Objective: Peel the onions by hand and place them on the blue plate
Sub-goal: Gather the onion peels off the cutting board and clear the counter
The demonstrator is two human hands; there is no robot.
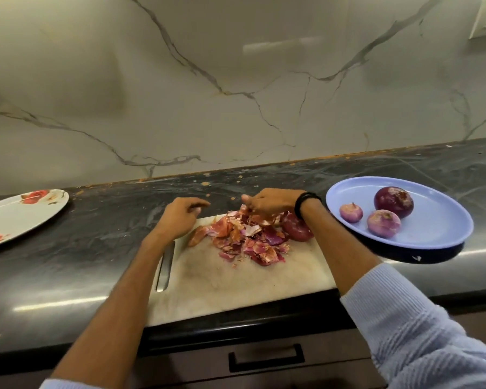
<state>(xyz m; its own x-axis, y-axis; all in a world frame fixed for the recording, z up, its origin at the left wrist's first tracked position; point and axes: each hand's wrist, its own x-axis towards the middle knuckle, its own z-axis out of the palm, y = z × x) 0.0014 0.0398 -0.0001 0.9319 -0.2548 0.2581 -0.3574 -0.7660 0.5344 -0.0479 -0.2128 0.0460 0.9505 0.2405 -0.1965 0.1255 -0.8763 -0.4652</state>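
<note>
Your left hand (184, 219) lies loosely curled and empty. Your right hand (272, 204) reaches into the papery red skin heap (247, 240), grip unclear. A round red onion (296, 231) sits at the heap's three o'clock.

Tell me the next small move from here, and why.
Probably draw the right hand away from the peel pile and take the one onion left on the cutting board, beside that wrist. It looks smooth and glossy, likely peeled, while three onions already lie on the blue plate. The left hand hovers holding nothing.
</note>
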